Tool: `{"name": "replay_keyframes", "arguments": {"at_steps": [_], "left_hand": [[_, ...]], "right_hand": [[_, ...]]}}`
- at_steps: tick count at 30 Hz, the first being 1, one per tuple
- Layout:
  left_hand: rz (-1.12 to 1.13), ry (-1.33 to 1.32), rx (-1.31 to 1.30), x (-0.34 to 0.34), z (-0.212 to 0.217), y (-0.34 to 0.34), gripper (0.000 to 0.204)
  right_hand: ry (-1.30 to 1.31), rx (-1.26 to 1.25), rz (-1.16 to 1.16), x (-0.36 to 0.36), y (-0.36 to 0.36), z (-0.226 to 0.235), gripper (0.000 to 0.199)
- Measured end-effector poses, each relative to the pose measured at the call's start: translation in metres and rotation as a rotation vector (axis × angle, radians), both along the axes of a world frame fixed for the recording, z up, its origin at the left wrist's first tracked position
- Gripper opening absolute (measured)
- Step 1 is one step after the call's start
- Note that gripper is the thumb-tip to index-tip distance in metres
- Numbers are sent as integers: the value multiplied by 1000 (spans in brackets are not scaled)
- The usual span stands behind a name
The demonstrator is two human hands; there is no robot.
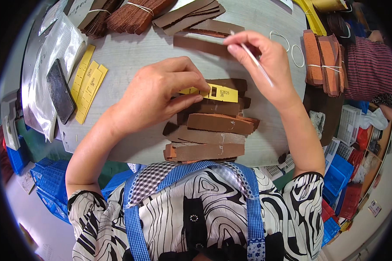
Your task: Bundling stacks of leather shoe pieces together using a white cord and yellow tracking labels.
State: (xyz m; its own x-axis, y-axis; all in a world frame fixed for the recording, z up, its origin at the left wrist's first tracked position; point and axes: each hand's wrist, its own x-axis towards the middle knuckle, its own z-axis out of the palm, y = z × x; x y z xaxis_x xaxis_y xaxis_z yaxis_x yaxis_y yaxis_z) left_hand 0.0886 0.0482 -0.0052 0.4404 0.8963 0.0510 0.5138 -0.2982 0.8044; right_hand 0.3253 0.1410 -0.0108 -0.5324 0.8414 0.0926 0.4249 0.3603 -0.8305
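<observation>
My left hand presses a yellow template strip flat onto the top of a fanned pile of brown leather strips on the grey table. The fingers pinch the strip's left end. My right hand hovers just above and to the right, gripping a thin white pen that slants down toward the template. One loose brown strip lies beyond the pile, partly under the right hand.
Bundled brown strips sit at the far edge, orange-brown bundles at right with rubber bands. Spare yellow templates, a black phone and a plastic bag lie left. Blue and red crates stand on the floor.
</observation>
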Motion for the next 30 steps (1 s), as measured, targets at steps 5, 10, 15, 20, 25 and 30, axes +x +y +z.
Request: {"name": "replay_keyframes", "arguments": {"at_steps": [5,10,15,20,25,30], "left_hand": [[26,-103,58,-6,6,8,24],[100,80,334,5,-5,26,26],[158,178,416,23,-14,25,25],[166,239,448,28,-21,23,22],[175,256,467,30,-23,22,22],[184,264,465,31,-22,20,23]], "right_hand": [[-174,526,-2,18,-3,-11,18],[172,-7,-247,30,-17,-1,56],[308,-44,-305,31,-21,-6,49],[174,-35,-235,30,-18,-4,29],[132,41,-196,27,-15,-6,29],[81,153,-122,17,-15,-7,26]]}}
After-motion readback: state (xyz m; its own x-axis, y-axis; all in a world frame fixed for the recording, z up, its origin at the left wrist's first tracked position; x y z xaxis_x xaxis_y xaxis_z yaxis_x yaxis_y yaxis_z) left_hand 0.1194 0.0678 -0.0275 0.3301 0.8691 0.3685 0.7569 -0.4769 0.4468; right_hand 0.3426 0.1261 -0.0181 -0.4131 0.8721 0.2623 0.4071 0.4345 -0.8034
